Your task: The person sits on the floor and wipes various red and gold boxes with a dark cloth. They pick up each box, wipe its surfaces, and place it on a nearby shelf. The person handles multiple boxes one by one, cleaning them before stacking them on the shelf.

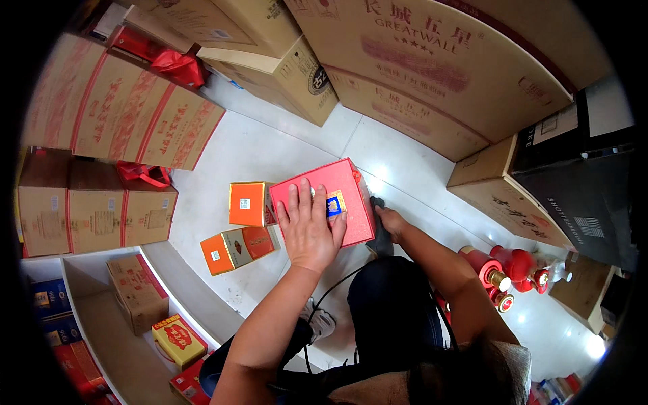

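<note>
A red square gift box (358, 216) with a blue and gold label stands on the floor in front of me. Flat on its top lies my left hand (309, 229), fingers spread and pointing away from me. Against the box's right side, my right hand (393, 223) has its fingers around a dark grey, soft-looking thing (381, 237); what kind it is I cannot make out. Two orange and gold boxes sit just left of the red one: one box (247, 202) farther off, partly behind it, and the other (237, 250) nearer me.
Brown cartons (432, 67) are stacked along the far side, with more cartons (135, 115) at the left. A white shelf (152, 273) holding boxes curves along the near left. Red bottles with gold caps (487, 268) stand right of my knee, and a black carton (580, 182) is beyond them.
</note>
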### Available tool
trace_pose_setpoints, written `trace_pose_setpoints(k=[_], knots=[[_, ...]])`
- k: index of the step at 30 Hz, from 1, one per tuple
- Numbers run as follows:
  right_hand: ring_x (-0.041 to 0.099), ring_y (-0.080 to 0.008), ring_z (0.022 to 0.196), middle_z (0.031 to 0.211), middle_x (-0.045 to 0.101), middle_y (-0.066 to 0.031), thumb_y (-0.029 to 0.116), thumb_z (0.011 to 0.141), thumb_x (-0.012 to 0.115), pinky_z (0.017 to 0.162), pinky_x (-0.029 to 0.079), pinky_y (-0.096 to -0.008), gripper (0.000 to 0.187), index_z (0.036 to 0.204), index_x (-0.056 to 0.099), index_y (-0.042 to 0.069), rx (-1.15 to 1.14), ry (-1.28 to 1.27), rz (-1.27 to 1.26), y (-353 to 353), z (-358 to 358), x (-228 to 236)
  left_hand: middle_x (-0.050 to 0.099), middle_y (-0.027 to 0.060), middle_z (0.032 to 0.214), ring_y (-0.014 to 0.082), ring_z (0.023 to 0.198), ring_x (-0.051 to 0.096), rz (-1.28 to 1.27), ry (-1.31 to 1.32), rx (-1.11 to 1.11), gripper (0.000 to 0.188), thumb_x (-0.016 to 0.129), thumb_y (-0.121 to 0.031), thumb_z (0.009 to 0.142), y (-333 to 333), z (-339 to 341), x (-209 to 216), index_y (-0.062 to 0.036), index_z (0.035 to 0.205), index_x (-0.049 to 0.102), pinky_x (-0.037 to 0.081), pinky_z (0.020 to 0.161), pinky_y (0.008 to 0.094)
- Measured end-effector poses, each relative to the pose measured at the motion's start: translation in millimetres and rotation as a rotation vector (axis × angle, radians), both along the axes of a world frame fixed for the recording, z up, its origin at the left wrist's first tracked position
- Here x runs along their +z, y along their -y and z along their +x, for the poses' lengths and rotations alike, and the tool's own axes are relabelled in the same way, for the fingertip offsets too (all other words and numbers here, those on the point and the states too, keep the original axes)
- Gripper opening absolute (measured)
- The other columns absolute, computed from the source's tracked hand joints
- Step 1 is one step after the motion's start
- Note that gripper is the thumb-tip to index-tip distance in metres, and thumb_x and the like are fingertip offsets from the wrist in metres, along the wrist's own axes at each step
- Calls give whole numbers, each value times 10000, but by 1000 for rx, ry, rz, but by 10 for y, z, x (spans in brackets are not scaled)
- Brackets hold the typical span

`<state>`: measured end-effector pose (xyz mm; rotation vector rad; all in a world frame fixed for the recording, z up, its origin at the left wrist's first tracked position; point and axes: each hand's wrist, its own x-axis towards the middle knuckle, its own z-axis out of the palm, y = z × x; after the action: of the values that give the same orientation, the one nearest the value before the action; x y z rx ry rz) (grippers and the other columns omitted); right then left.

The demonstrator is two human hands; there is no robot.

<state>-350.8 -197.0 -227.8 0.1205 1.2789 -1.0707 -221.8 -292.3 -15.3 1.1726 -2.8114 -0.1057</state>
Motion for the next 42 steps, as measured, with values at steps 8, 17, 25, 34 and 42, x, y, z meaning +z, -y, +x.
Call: trace_pose_setpoints(k=[8,17,25,34,42], knots=[[571,-178,859,1039,596,-114,353,929,471,760,470,-307,452,1237,457,21,-71,-281,-488,506,-285,1469,334,179,1398,339,1322,247,-7,-11,18,577,549,-399,822,28,73,30,-63,1282,457,126,1076,507],[582,-117,710,855,639,-79,331,890,547,662,487,-274,363,1048,582,7,265,-533,-542,952,-612,1887,302,142,1377,356,1213,345,1052,-1104,967,550,499,-311,911,-316,661,-227,-139,1361,233,310,984,470],[594,-130,718,864,642,-85,312,896,545,665,493,-277,350,1017,589,-13,248,-508,-380,397,-740,1959,451,92,1244,257,1060,503,1223,-967,849,452,427,-164,946,-5,425,-70,-139,1354,234,419,907,411],[593,-119,752,907,635,-69,349,917,516,692,489,-255,389,1055,566,-12,38,-96,-361,-392,-393,1809,287,244,1387,335,1292,291,407,-441,267,500,531,-170,876,319,35,-90,-17,1323,370,242,1057,432],[361,-168,1215,1318,414,-113,331,964,410,1031,274,-297,539,1358,286,-16,-20,-261,-683,-184,-49,1423,294,186,1420,337,1336,221,-1,15,-30,556,510,-363,866,-172,-124,-14,-65,1322,400,127,1069,521]])
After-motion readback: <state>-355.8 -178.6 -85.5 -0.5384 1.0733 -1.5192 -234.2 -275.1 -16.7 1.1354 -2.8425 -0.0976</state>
